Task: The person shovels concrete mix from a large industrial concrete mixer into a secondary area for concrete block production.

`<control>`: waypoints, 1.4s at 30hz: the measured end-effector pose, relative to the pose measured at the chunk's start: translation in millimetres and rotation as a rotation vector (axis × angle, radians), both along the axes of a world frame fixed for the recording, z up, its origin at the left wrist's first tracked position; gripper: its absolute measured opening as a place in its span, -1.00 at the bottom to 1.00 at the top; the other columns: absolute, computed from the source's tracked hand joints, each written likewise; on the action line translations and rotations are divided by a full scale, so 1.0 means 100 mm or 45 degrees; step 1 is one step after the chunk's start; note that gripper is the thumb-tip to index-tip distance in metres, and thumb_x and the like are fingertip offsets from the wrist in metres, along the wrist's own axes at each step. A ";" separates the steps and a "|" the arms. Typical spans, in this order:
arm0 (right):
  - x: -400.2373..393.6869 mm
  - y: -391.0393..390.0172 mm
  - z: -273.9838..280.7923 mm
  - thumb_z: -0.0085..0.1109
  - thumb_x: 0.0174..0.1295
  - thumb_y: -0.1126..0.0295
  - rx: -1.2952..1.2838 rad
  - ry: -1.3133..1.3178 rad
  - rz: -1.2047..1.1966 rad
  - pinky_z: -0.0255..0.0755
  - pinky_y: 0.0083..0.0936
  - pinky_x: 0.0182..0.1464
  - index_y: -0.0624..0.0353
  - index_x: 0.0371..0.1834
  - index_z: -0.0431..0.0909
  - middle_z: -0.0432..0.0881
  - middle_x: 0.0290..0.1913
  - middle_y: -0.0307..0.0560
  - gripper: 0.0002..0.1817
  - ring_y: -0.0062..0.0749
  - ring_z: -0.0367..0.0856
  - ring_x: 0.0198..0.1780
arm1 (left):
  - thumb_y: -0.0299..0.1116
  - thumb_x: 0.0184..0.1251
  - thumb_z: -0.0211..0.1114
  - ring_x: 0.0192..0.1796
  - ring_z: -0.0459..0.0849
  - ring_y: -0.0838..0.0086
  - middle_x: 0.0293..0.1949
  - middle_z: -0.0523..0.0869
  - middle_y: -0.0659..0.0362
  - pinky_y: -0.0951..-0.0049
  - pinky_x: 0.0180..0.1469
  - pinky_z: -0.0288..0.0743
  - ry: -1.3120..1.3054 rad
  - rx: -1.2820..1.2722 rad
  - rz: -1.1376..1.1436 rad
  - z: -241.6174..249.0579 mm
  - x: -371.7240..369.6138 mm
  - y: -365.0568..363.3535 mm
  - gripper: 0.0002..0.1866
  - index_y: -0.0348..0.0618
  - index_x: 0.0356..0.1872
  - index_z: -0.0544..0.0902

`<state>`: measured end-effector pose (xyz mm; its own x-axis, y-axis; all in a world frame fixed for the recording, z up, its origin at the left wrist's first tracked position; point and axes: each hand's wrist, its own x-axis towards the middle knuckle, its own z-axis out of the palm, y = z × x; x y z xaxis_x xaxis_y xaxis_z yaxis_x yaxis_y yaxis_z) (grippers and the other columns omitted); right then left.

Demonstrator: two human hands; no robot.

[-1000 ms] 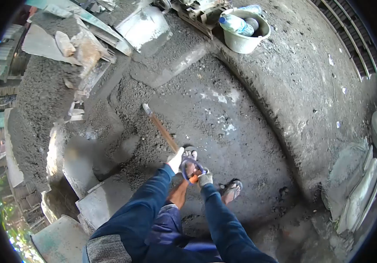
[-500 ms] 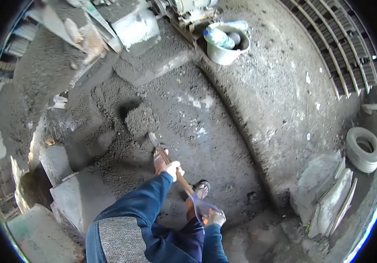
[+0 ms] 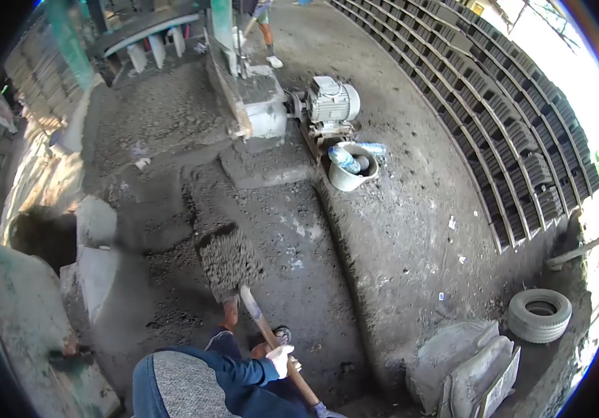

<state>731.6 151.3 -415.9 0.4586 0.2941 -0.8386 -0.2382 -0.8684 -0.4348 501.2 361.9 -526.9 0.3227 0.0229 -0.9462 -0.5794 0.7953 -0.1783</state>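
Observation:
My left hand (image 3: 282,360), in a pale glove, is wrapped round the wooden shaft of a shovel (image 3: 301,384) near the bottom of the view. The shovel's blade carries a heaped load of damp grey mix (image 3: 231,259) and points away from me. A bit of the purple handle end (image 3: 321,411) shows at the bottom edge. My right hand is out of the picture below it. Loose grey material (image 3: 174,313) lies on the floor left of the blade, and my sandalled foot (image 3: 282,334) is beside the shaft.
Ahead stands a motor (image 3: 333,101) with a bucket of bottles (image 3: 349,180) near it. A trough of grey mix (image 3: 163,111) lies ahead left. At right are a tyre (image 3: 539,315), stacked sacks (image 3: 470,373) and racks of blocks (image 3: 515,153). Another person's leg (image 3: 269,45) shows at the back.
The view has tilted up, bringing the motor, racks and another person's leg into sight. The loaded shovel appears raised from the floor. My right hand has left the view.

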 end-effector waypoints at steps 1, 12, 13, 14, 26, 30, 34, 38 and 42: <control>-0.03 0.03 0.03 0.35 0.11 0.35 0.102 0.093 0.020 0.66 -0.24 -0.20 0.22 -0.11 0.68 0.75 -0.16 0.02 -0.71 -0.23 0.74 -0.20 | -0.21 0.36 0.34 -0.40 0.59 0.11 -0.44 0.46 0.08 -0.11 -0.22 0.61 -0.045 0.174 0.078 0.17 -0.12 0.00 -0.71 -0.15 -0.21 0.44; -0.33 0.49 -0.58 0.14 0.02 0.55 0.283 0.517 -0.279 0.63 -0.21 -0.27 0.18 -0.19 0.64 0.71 -0.25 -0.06 -0.75 -0.14 0.72 -0.23 | -0.31 0.44 0.22 -0.19 0.72 0.01 -0.38 0.69 -0.05 -0.14 0.08 0.55 -0.285 0.850 0.176 1.47 -1.35 1.11 -0.83 -0.20 -0.28 0.58; -0.37 0.25 -0.41 0.14 0.02 0.56 0.388 0.522 -0.478 0.63 -0.25 -0.26 0.19 -0.24 0.61 0.68 -0.31 -0.08 -0.79 -0.18 0.71 -0.26 | -0.33 0.44 0.22 -0.21 0.70 0.00 -0.38 0.66 -0.06 -0.14 0.07 0.54 -0.416 0.696 0.151 1.05 -1.25 0.84 -0.87 -0.16 -0.26 0.58; -0.37 -0.04 -0.29 0.17 0.01 0.55 0.371 0.388 -0.586 0.61 -0.27 -0.28 0.22 -0.26 0.61 0.67 -0.34 -0.08 -0.81 -0.22 0.69 -0.31 | -0.31 0.41 0.25 -0.25 0.64 0.01 -0.40 0.63 -0.03 -0.16 0.08 0.53 -0.455 0.527 0.241 0.97 -1.08 0.61 -0.88 -0.12 -0.23 0.57; -3.10 0.77 -0.84 0.37 0.15 0.58 0.042 -0.272 -0.668 0.57 -0.42 -0.34 0.28 -0.21 0.60 0.68 -0.36 -0.11 -0.83 -0.44 0.63 -0.43 | -0.15 0.37 0.32 -0.59 0.49 0.17 -0.56 0.51 0.10 -0.10 -0.33 0.57 0.043 -0.046 -0.027 -2.18 -2.22 0.55 -0.74 -0.08 -0.37 0.51; -4.10 2.05 -1.73 0.36 0.24 0.40 0.340 0.361 -0.769 0.43 -0.44 -0.45 0.15 -0.30 0.53 0.52 -0.47 -0.26 -0.83 -0.48 0.47 -0.52 | -0.22 0.40 0.34 -0.58 0.53 0.26 -0.55 0.52 0.12 0.01 -0.27 0.65 0.141 0.301 0.073 -2.29 -3.40 2.05 -0.75 -0.11 -0.39 0.53; -4.17 2.32 -2.35 0.24 0.12 0.52 0.345 0.314 -0.628 0.33 -0.44 -0.53 0.11 -0.32 0.52 0.48 -0.51 -0.27 -0.89 -0.45 0.41 -0.57 | -0.43 0.30 0.36 -0.50 0.57 0.30 -0.50 0.52 0.15 -0.02 -0.22 0.70 0.406 0.378 0.015 -2.96 -3.52 2.21 -0.87 -0.12 -0.34 0.55; -3.51 1.66 -2.46 0.19 0.05 0.59 0.345 0.435 -0.829 0.43 -0.38 -0.50 0.13 -0.24 0.57 0.60 -0.39 -0.20 -0.80 -0.39 0.47 -0.51 | -0.38 0.29 0.38 -0.44 0.59 0.23 -0.48 0.55 0.16 -0.09 -0.12 0.65 0.339 0.427 0.112 -2.50 -3.14 1.68 -0.86 -0.10 -0.34 0.57; -2.49 0.43 -1.70 0.25 0.19 0.59 0.379 0.300 -0.523 0.61 -0.29 -0.27 0.04 -0.25 0.55 0.62 -0.32 -0.21 -0.83 -0.31 0.64 -0.33 | -0.22 0.32 0.41 -0.24 0.62 0.02 -0.29 0.53 -0.05 -0.26 0.05 0.57 -0.237 0.102 0.367 -0.98 -2.86 1.12 -0.58 -0.12 0.01 0.39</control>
